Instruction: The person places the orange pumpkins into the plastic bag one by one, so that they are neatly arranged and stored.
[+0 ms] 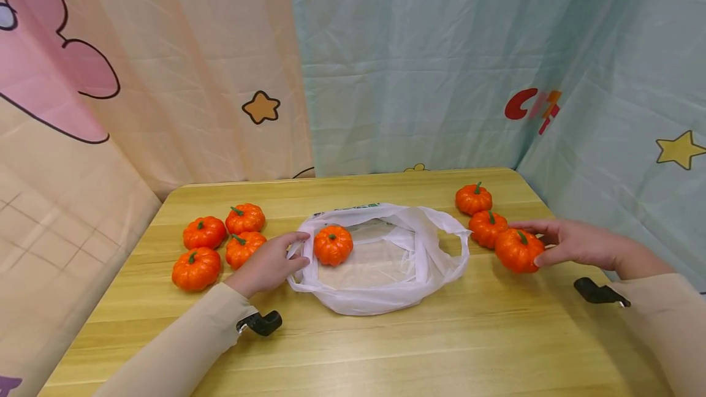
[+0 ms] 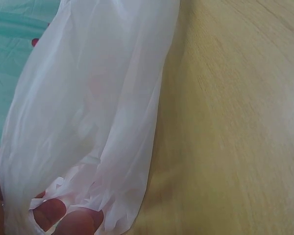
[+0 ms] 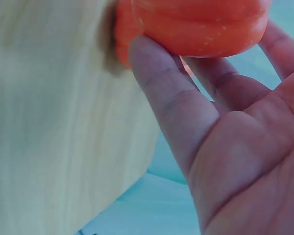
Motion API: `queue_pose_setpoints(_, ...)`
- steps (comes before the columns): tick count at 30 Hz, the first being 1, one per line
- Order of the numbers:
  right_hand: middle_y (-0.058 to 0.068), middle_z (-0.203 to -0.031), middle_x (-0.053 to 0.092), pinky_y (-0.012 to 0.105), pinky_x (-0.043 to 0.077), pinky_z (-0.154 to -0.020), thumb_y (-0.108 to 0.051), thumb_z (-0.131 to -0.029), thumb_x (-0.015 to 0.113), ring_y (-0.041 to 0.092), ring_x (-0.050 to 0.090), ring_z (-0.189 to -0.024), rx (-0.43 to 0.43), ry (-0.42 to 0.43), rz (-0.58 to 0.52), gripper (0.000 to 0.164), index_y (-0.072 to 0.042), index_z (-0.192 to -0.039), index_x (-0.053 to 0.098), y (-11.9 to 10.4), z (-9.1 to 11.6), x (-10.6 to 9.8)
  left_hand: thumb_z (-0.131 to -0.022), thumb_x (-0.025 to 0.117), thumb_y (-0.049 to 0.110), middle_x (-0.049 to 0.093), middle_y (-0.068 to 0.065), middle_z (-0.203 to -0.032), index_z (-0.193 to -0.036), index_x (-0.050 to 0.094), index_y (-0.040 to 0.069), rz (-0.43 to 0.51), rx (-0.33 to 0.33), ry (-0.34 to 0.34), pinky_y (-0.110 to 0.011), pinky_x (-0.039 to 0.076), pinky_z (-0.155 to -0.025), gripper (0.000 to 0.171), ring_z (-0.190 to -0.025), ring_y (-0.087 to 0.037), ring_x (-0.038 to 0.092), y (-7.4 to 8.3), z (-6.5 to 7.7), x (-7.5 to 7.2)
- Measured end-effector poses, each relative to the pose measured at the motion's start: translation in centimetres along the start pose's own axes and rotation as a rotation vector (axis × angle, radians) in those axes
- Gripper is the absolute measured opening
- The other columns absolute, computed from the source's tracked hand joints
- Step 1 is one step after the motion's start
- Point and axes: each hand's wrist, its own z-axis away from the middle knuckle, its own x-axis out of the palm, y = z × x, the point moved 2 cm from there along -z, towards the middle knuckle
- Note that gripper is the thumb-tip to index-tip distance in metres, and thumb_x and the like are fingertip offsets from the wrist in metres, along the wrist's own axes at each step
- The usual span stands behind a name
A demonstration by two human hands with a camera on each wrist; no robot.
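Observation:
A white plastic bag (image 1: 375, 302) lies on the table with its mouth spread wide. Inside its left part sits a small orange pumpkin (image 1: 333, 245). My left hand (image 1: 270, 262) holds the bag's left edge by the handle; in the left wrist view its fingertips (image 2: 78, 223) show through the thin plastic (image 2: 88, 98). On the right, my right hand (image 1: 573, 244) grips another pumpkin (image 1: 519, 251) between thumb and fingers. The right wrist view shows this pumpkin (image 3: 201, 24) at the fingertips, its top cut off by the frame.
Several pumpkins (image 1: 196, 269) are grouped left of the bag, one partly behind my left hand. Two more pumpkins (image 1: 473, 199) stand at the back right, near the held one. Printed curtains (image 1: 408, 78) border the wooden table (image 1: 386, 360).

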Motion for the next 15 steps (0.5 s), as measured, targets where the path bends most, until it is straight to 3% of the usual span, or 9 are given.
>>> queue_pose_setpoints(7,-0.025,-0.135,0.062,0.022,0.057,-0.092,-0.004,-0.099,0.067,-0.001,0.063,-0.117,-0.077,-0.012,-0.053,0.068,0.003,-0.159,0.036,-2.5,-0.4,-0.7,-0.100,0.072,0.028,0.044,0.001,-0.072,-0.154,0.054,0.016,0.005,0.003,-0.004,-0.023,0.038,-0.052,0.058,-0.051,-0.015,0.042,0.0,0.0,0.0)
queue_pose_setpoints(15,-0.025,-0.134,0.059,0.024,0.059,-0.089,-0.006,-0.098,0.071,-0.001,0.064,-0.116,-0.114,0.068,0.020,0.068,0.000,-0.158,0.040,-5.7,-1.3,-1.1,-0.100,0.072,0.028,0.048,-0.002,-0.077,-0.154,0.054,0.015,-0.005,0.012,-0.001,-0.024,0.039,-0.054,0.058,-0.054,-0.015,0.043,0.2,0.1,-0.1)
